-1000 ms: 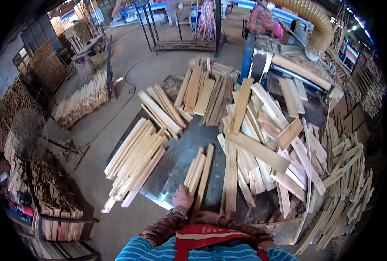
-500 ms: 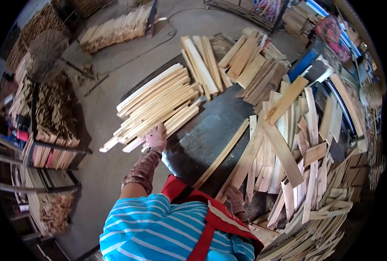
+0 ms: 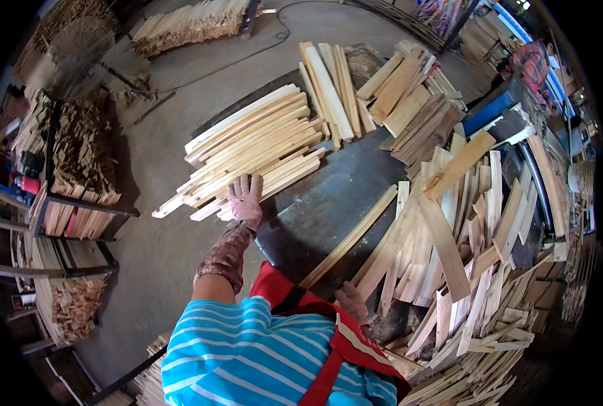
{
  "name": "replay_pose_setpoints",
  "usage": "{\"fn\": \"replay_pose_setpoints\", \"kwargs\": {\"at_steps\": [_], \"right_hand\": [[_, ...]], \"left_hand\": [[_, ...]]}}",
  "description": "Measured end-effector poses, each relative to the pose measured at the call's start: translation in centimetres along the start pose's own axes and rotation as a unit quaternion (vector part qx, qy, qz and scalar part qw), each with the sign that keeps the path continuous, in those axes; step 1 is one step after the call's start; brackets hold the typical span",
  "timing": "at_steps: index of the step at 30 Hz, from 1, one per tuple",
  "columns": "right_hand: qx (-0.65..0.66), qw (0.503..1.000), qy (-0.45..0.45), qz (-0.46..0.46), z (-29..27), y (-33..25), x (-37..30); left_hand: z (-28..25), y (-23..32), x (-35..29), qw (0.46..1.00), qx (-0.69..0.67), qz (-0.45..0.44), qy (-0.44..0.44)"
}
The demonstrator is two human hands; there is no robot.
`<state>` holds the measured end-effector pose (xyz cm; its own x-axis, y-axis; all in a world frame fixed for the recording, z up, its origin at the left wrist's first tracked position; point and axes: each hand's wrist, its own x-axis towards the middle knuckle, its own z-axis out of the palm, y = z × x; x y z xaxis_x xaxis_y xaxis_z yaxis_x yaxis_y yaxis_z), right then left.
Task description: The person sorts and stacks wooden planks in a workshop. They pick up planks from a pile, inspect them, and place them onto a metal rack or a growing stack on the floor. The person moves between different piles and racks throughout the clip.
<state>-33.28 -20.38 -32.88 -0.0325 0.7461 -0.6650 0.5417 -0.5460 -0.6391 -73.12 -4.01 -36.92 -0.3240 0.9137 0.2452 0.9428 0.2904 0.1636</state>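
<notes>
My left hand [image 3: 246,203], in a pale pink glove, lies flat with fingers stretched over the near end of a row of wooden slats [image 3: 254,152]. These rest side by side on a dark metal tabletop [image 3: 308,210]. My right hand [image 3: 352,302], gloved alike, is low by the table's near edge, close to the lower end of a long board [image 3: 391,245]. Its fingers look loosely apart, and nothing shows in them. Left of that board, a pair of thin strips [image 3: 350,235] lies slantwise across the table.
A jumbled heap of boards [image 3: 443,237] covers the right side. More slats [image 3: 328,91] and short planks [image 3: 399,84] sit at the far side. On the floor at left are racks of stacked wood [image 3: 84,162], a round fan [image 3: 81,54] and a cable [image 3: 247,51].
The view has shifted slightly. My left hand's fingers have straightened and now lie flat on the slats. My right hand has drawn a little left, off the board's lower end.
</notes>
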Motion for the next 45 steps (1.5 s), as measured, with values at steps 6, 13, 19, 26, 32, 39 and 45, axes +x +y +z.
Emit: {"fn": "replay_pose_setpoints", "kwargs": {"at_steps": [6,13,19,26,32,39,45], "right_hand": [[0.007,0.999,0.013,-0.036,0.8,0.5,-0.4],[0.059,0.993,0.007,-0.1,3.4,-2.5,0.3],[-0.058,0.974,-0.107,-0.192,6.5,-10.7,6.3],[0.09,0.976,-0.183,-0.078,13.7,-18.0,19.4],[0.191,0.975,-0.094,-0.069,17.7,-20.3,23.5],[0.227,0.968,-0.107,-0.028,19.0,-20.7,24.0],[0.37,0.921,-0.098,0.074,18.4,-24.7,21.0]], "left_hand": [[-2.9,-1.0,-2.8,0.994,-0.019,-0.021,-0.107],[-4.2,-6.3,-3.5,0.982,-0.063,-0.16,-0.074],[-4.5,-7.8,-1.7,0.97,-0.014,-0.228,-0.078],[-6.1,-6.2,1.0,0.927,-0.13,-0.336,-0.107],[-3.5,-5.7,0.6,0.945,-0.182,-0.267,-0.055],[-3.3,-6.8,2.3,0.937,-0.275,-0.212,-0.036],[-14.9,-7.6,6.8,0.92,-0.378,-0.103,0.006]]}}
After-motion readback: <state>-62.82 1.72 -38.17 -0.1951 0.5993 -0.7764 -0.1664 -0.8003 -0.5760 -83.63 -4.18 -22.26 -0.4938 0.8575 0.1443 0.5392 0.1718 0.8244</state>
